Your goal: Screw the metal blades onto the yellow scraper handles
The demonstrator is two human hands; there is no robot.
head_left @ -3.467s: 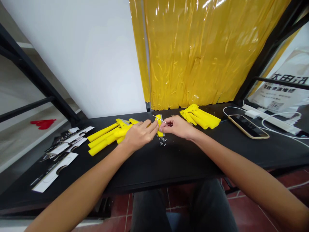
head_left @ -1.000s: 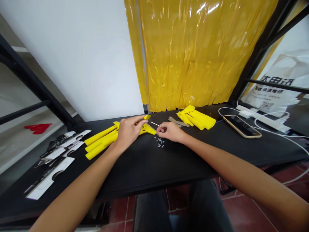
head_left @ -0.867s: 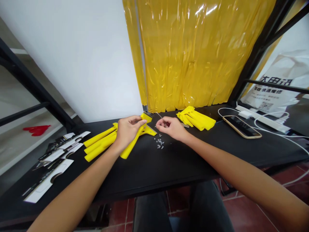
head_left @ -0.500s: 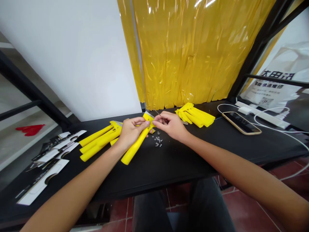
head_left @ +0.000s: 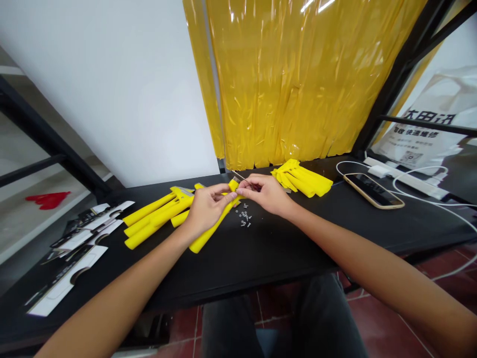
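My left hand (head_left: 208,206) is closed around a yellow plastic handle (head_left: 207,236), which slants up and away over the black table. At the handle's far end, a bit of grey metal shows. My right hand (head_left: 267,194) pinches a thin metal tool (head_left: 238,175) whose kind I cannot make out; its fingertips meet the handle's upper end. Just below the hands lie several small screws and nuts (head_left: 245,216). Left of my left hand rest several yellow handles with grey metal blades (head_left: 154,216). Beyond my right hand is a pile of yellow handle pieces (head_left: 303,180).
Flat black-and-white card sleeves (head_left: 70,278) lie at the table's left. A phone (head_left: 372,190), white cables and a power strip (head_left: 410,179) occupy the right side. A yellow plastic curtain (head_left: 298,89) and a white panel (head_left: 122,89) stand behind the black table (head_left: 276,253).
My left hand has shifted slightly right and rolled the yellow handle, so its flat face with holes no longer shows. The thin metal tool now lies at a slightly different angle.
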